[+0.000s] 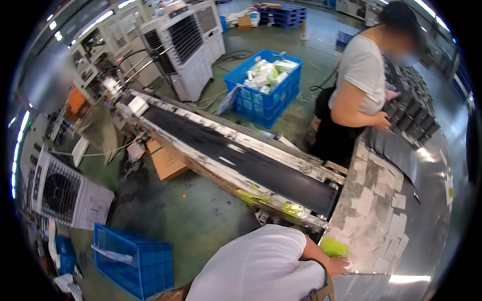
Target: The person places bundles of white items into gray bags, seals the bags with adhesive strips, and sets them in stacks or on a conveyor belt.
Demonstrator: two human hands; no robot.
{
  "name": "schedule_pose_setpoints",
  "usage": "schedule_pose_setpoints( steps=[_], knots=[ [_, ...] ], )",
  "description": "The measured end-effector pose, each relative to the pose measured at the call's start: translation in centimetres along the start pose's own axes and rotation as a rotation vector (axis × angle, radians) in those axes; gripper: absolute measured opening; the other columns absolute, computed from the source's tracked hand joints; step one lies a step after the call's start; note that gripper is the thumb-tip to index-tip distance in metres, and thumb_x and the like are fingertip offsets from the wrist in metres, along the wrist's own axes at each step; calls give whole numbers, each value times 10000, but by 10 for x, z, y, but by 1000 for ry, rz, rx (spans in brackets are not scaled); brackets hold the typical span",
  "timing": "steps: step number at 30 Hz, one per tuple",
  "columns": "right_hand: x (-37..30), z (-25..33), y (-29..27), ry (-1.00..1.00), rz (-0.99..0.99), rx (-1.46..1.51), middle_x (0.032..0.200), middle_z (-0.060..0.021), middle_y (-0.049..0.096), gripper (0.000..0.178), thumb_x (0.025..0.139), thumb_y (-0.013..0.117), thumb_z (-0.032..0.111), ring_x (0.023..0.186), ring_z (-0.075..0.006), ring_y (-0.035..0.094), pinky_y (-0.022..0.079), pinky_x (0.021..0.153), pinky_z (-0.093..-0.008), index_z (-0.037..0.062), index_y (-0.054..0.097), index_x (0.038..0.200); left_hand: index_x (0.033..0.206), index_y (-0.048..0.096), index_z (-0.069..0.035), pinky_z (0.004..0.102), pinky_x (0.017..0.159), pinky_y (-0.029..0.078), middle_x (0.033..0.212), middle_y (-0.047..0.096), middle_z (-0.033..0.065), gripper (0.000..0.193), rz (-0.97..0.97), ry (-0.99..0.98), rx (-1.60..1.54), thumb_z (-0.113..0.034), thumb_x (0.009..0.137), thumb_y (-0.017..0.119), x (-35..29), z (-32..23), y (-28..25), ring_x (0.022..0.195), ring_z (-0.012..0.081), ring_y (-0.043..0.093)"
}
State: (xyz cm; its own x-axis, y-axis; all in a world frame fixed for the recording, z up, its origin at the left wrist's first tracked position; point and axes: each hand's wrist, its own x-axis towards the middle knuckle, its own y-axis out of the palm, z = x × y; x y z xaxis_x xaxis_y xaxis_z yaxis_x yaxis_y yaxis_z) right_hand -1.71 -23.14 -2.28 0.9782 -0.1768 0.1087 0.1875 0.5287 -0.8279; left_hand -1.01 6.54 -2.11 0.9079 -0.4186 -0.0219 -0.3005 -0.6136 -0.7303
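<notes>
My left arm, in a white sleeve, reaches from the lower edge to the worktable (371, 220). My left hand (339, 265) rests there with its fingers stretched out, apparently holding nothing. Right beside it lies a bright yellow-green piece (333, 247), whose kind I cannot make out. White paper-like patches (364, 204) cover much of the tabletop around it. A shiny metal surface (361, 287) adjoins the table just nearer than the hand. My right hand is outside the view.
A black conveyor belt (236, 155) runs from the table to the far left. Across it, a co-worker (359, 75) handles stacked dark grey pieces (411, 100). Blue crates (263, 103), one filled with white and green packages, an air cooler (183, 55) and a cardboard box (165, 159) stand around.
</notes>
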Motion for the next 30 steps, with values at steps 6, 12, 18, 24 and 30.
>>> schedule_pose_setpoints(
  steps=[6,12,18,24,30],
  knots=[
    [-16,-57,-16,198,-73,-8,1204,-242,563,606,750,716,273,1094,-360,543,424,959,-428,-39,532,1235,1161,547,-57,514,943,383,1162,506,211,435,-211,102,83,-151,745,630,-29,16,19,1147,400,438],
    [-56,-43,5,275,-101,22,1132,-200,617,563,733,751,242,1031,-336,574,442,895,-394,19,563,1215,1234,504,4,461,1032,355,1245,514,230,508,-259,-151,-231,-163,782,665,-50,24,-3,1184,399,457],
    [-90,-1,-3,415,-173,71,722,-102,610,456,748,747,274,641,-228,583,472,622,-356,13,584,1084,1228,504,34,448,1025,354,1271,492,235,495,-214,107,-81,-190,812,653,-10,-17,-17,1196,400,434],
    [-102,5,-10,376,-136,116,610,-68,589,294,759,744,247,552,-200,565,449,541,-341,28,608,900,1304,427,35,452,959,391,1182,513,233,610,-154,33,51,-225,811,673,32,-22,1,1114,392,470],
    [-103,19,-11,308,18,59,622,-89,604,292,757,738,293,564,-255,577,448,547,-372,44,588,721,1296,427,40,425,902,433,1134,506,227,626,-16,-2,-21,-219,794,696,12,-16,9,1083,392,483]
  ],
)
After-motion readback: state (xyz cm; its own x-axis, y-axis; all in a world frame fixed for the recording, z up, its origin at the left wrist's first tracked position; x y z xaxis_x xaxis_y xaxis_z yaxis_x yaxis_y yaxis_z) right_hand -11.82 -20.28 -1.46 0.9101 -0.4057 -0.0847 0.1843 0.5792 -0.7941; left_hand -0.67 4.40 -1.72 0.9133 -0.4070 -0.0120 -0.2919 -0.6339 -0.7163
